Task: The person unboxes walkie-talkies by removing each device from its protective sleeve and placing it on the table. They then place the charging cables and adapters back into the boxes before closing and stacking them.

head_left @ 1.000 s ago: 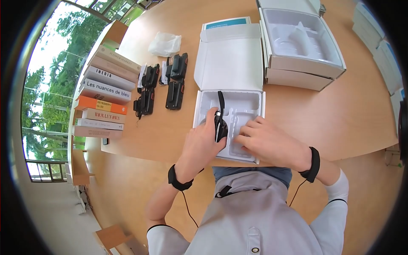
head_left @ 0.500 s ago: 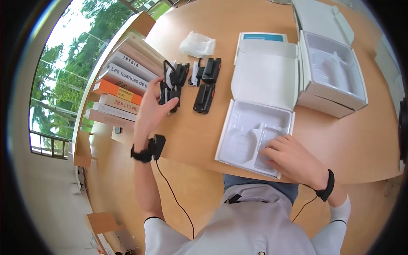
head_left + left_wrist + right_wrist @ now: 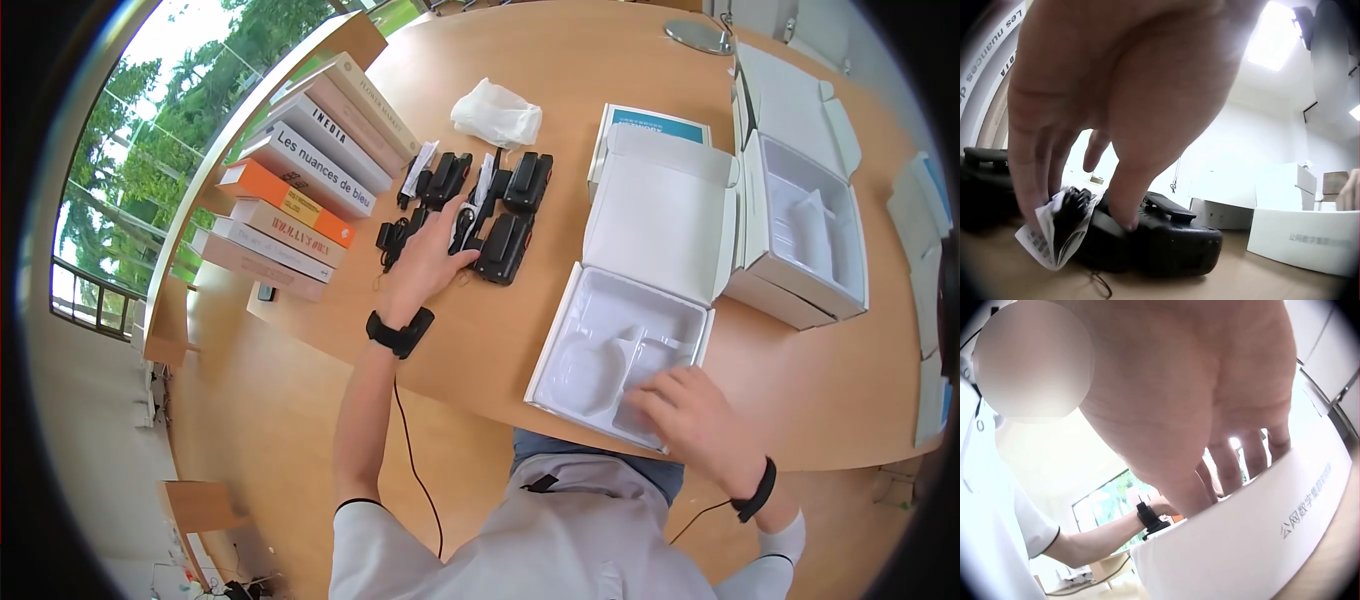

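My left hand [image 3: 428, 262] is among the black devices on the table, its fingers and thumb around a dark cable bundle with folded paper [image 3: 463, 226]. In the left wrist view, the fingers touch the folded paper [image 3: 1045, 244] and the thumb lies against a black device beside it. Several black handheld units, one of them at the right [image 3: 503, 250], stand close by. My right hand [image 3: 705, 425], slightly blurred, reaches over the near right side of an open white box [image 3: 578, 376] with a moulded tray; its fingertips are partly hidden behind the box wall in the right wrist view.
Stacked books [image 3: 318, 167] stand at the left beside the window. A crumpled white bag [image 3: 496, 113] lies behind the devices. Another open white box [image 3: 795, 275] stands at the right, and a box with a teal label [image 3: 655, 123] is behind the lid.
My left hand carried the dark item with a strap from the white box leftward to the devices, then slightly right. My right hand stayed at the box. The head view has shifted.
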`<action>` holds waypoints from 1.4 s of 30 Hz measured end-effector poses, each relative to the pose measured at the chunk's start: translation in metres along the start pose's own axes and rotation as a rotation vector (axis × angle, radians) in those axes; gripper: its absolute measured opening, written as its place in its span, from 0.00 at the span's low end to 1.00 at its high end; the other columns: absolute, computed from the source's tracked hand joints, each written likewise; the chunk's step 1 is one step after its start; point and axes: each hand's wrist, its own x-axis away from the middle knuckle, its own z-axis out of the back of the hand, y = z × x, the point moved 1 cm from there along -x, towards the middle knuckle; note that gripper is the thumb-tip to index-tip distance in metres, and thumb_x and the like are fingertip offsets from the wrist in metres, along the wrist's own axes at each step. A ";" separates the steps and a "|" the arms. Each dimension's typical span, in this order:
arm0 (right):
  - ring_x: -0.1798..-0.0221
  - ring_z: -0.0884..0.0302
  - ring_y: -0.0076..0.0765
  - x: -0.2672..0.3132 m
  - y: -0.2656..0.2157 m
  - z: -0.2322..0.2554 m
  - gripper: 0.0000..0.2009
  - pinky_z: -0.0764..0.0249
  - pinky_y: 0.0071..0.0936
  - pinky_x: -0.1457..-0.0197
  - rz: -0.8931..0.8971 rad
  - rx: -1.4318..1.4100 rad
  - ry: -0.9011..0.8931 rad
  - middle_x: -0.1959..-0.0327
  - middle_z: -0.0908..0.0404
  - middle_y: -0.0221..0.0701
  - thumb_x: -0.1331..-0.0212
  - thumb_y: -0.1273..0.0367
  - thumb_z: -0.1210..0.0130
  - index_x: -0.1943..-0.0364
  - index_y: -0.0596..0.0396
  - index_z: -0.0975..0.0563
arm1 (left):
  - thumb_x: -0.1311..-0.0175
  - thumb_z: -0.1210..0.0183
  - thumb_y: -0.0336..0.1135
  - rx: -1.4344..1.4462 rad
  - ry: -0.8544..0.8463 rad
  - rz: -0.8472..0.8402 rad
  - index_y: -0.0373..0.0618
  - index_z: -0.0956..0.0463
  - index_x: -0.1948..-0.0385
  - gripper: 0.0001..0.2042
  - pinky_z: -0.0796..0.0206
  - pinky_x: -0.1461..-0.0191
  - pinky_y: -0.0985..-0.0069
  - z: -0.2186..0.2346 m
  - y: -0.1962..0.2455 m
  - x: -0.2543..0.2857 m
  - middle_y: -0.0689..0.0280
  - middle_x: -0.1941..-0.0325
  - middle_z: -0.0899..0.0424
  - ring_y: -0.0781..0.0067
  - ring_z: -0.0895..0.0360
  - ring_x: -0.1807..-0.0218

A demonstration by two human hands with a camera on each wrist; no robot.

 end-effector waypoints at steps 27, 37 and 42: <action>0.41 0.15 0.38 0.013 -0.048 0.035 0.14 0.22 0.42 0.34 0.209 0.848 0.707 0.48 0.14 0.36 0.32 0.71 0.47 0.44 0.42 0.20 | 0.19 0.46 0.45 1.442 -0.323 0.093 0.39 0.41 0.23 0.30 0.31 0.28 0.62 0.023 0.149 0.127 0.57 0.25 0.29 0.63 0.28 0.26; 0.41 0.18 0.39 0.054 0.032 0.144 0.22 0.26 0.46 0.32 -0.069 1.033 0.867 0.49 0.16 0.34 0.41 0.71 0.36 0.39 0.49 0.17 | 0.30 0.40 0.21 0.738 -0.236 -0.290 0.36 0.28 0.31 0.25 0.24 0.39 0.74 0.038 0.146 -0.004 0.57 0.36 0.22 0.70 0.22 0.38; 0.41 0.17 0.41 0.064 0.060 0.144 0.29 0.25 0.44 0.33 -0.248 0.955 0.864 0.48 0.15 0.33 0.53 0.76 0.28 0.40 0.50 0.17 | 0.28 0.35 0.36 0.422 -0.093 -0.300 0.38 0.35 0.26 0.31 0.24 0.37 0.67 -0.006 0.123 -0.086 0.46 0.34 0.23 0.58 0.22 0.35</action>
